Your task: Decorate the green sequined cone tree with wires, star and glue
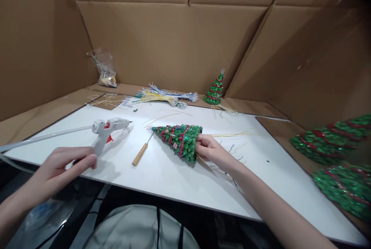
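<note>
A small green tinsel Christmas tree [181, 140] with red garland and coloured beads lies on its side, its tip pointing left. My right hand [210, 148] grips its wide base, with some fingers hidden inside the rim. At the left, a white hot glue gun [101, 135] with a red trigger points its nozzle to the right. My left hand [68, 166] is closed at the bottom of its handle, thumb and forefinger near together. A long glue stick [55, 137] sticks out of the gun's back. Between gun and tree lies a wooden-handled awl [140, 154].
Bundles of yellow, white and blue wire stems [165, 96] lie at the back of the white board [150, 181]. Another small tree [215, 89] stands behind. Larger green trees [330, 140] lie at the right edge. A plastic bag [106, 69] leans against the cardboard wall [162, 40].
</note>
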Available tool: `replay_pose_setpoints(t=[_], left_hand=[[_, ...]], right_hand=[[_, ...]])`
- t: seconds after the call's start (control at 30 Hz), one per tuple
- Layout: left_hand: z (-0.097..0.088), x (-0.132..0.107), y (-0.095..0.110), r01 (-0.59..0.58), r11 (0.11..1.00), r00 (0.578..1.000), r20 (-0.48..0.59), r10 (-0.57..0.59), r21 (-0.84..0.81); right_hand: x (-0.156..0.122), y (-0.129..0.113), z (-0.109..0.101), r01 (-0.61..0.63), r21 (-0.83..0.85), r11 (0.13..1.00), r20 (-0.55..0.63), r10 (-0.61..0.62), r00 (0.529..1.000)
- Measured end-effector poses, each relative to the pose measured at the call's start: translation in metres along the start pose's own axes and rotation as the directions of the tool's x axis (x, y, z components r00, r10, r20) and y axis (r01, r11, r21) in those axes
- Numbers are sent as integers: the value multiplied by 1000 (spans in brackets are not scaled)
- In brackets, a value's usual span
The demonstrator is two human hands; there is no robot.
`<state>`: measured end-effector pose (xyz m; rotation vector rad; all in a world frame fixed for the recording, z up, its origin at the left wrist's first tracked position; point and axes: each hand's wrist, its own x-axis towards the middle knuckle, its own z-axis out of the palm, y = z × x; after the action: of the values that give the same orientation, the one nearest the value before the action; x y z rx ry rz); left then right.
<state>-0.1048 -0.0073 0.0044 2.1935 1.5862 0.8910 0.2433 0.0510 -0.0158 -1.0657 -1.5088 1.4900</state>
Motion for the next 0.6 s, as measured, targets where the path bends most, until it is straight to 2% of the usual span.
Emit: replay_pose_setpoints(t=[0.07, 0.17, 0.27, 0.33, 0.43, 0.6], left_hand=[[11, 18, 19, -129, 988, 989, 55, 134, -84], [31, 53, 42, -348, 924, 926, 98, 365, -157], [56, 90, 59, -433, 875, 888, 69, 456, -216], [75, 110, 66, -500, 816, 838, 79, 541, -291], [99, 129, 71, -522, 771, 799, 107, 592, -366], [117, 133, 63, -459, 782, 799, 191, 571, -421]], right_hand=[[0, 1, -2, 3, -7, 1000, 8, -3, 1000], [-1, 1, -4, -12, -23, 1000, 20, 13, 1000], [-2, -1, -4, -21, -25, 999, 35, 21, 999], [-2, -4, -4, -12, -26, 1000, 38, 13, 999], [-2, -6, -5, 8, -33, 999, 41, -7, 999], [-2, -1, -8, 15, -65, 998, 53, -12, 999]])
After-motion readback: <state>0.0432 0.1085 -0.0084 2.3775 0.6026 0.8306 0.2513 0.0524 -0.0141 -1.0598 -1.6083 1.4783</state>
